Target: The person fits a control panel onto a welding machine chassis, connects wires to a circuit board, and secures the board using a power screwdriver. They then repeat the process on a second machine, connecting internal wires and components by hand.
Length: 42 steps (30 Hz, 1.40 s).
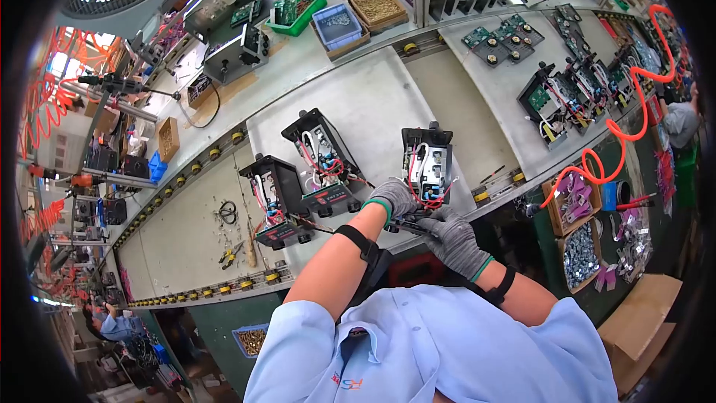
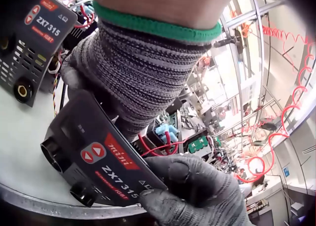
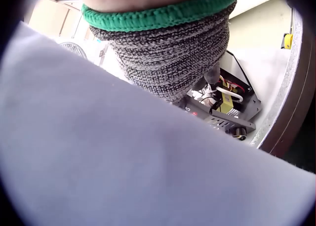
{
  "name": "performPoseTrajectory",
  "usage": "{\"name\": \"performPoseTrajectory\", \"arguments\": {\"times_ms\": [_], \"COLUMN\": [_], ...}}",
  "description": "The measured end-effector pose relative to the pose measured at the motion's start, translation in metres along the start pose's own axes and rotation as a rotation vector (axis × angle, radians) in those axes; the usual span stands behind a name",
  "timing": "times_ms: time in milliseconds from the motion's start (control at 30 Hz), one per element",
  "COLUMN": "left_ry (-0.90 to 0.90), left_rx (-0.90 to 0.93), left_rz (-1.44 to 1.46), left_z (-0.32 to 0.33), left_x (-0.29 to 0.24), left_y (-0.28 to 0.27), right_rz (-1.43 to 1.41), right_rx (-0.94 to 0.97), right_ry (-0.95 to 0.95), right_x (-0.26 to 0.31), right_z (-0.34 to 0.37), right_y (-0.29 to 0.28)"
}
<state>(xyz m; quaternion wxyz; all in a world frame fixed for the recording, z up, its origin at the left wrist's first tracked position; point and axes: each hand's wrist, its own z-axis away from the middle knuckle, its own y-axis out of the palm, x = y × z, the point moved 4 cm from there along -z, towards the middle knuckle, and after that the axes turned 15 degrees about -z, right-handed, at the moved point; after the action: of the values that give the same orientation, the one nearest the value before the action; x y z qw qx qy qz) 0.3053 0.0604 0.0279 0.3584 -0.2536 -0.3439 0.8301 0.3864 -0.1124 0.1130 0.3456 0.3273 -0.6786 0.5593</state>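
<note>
In the left wrist view a dark front panel [image 2: 106, 159] marked "mini ZX7 315" is tilted, with two round black sockets on its face. My gloved right hand [image 1: 453, 242] pinches one end of it, thumb on the face. My gloved left hand [image 1: 395, 198] reaches over the panel's upper edge; its fingertips are hidden behind the panel, so I cannot tell what they hold. Just beyond both hands stands an open machine housing [image 1: 429, 168] with white and red wires inside. In the right wrist view my sleeve covers much of the scene, and the right glove [image 3: 170, 58] shows above it.
Two more open units, a left one [image 1: 274, 198] and a farther one [image 1: 321, 157], stand on the pale board to the left. Scissors [image 1: 227, 213] and pliers [image 1: 229, 256] lie farther left. A roller rail [image 1: 246, 283] runs along the bench edge. An orange coiled hose [image 1: 634, 104] hangs at right.
</note>
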Motion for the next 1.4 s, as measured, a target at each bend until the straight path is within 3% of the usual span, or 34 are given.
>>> {"name": "performPoseTrajectory", "arguments": {"times_ms": [67, 133, 267, 333, 367, 500, 733, 867, 933, 967, 1067, 1100, 1167, 1200, 1267, 1300, 1400], "left_ry": [-0.153, -0.157, -0.290, -0.348, -0.351, -0.326, -0.160, -0.081, -0.013, -0.063, -0.164, -0.156, -0.293, -0.288, -0.279, -0.294, -0.232], "left_rx": [-0.031, -0.049, -0.055, -0.169, -0.175, -0.306, -0.547, -0.543, -0.665, -0.806, -0.848, -0.840, -0.510, -0.504, -0.087, 0.099, 0.188], "left_rz": [0.228, 0.136, 0.489, 0.931, 0.961, 1.287, 0.926, 0.720, 0.598, 0.524, 0.702, 0.704, 1.046, 1.050, 1.348, 1.489, 1.724], "left_z": [0.035, 0.021, 0.064, 0.079, 0.083, 0.083, 0.088, 0.088, 0.086, 0.093, 0.106, 0.117, 0.132, 0.133, 0.121, 0.128, 0.122], "left_x": [0.001, 0.017, 0.028, 0.023, 0.022, 0.018, 0.001, -0.007, -0.010, -0.006, 0.017, 0.021, 0.032, 0.038, 0.038, 0.029, 0.009], "left_y": [-0.029, -0.001, 0.004, 0.019, 0.021, 0.047, 0.011, -0.012, -0.023, -0.023, 0.013, 0.023, 0.058, 0.071, 0.114, 0.103, 0.084], "right_rz": [-0.041, -0.098, -0.302, -0.159, -0.017, -0.016, -0.033, 0.097, 0.114, 0.139, 0.154, 0.130, 0.074, 0.079, 0.128, 0.064, 0.172], "right_rx": [0.010, 0.008, -0.001, 0.045, 0.086, 0.076, 0.048, 0.088, 0.056, 0.053, 0.059, 0.069, 0.042, 0.042, -0.063, -0.150, -0.185], "right_ry": [0.043, 0.081, 0.142, 0.103, 0.066, 0.018, 0.026, -0.003, 0.013, -0.019, -0.022, -0.020, -0.019, -0.013, 0.058, 0.098, 0.248], "right_x": [-0.005, -0.008, -0.023, -0.008, -0.001, -0.005, -0.008, 0.008, 0.008, 0.006, 0.002, 0.004, 0.015, 0.021, 0.023, 0.016, -0.043], "right_z": [0.000, 0.000, 0.002, -0.002, -0.005, -0.010, -0.011, -0.015, -0.017, -0.014, -0.010, -0.010, -0.009, -0.009, -0.013, -0.024, -0.068], "right_y": [0.002, 0.004, 0.014, 0.006, 0.004, 0.007, 0.008, -0.004, -0.010, -0.013, -0.016, -0.017, -0.023, -0.033, -0.061, -0.075, -0.092]}}
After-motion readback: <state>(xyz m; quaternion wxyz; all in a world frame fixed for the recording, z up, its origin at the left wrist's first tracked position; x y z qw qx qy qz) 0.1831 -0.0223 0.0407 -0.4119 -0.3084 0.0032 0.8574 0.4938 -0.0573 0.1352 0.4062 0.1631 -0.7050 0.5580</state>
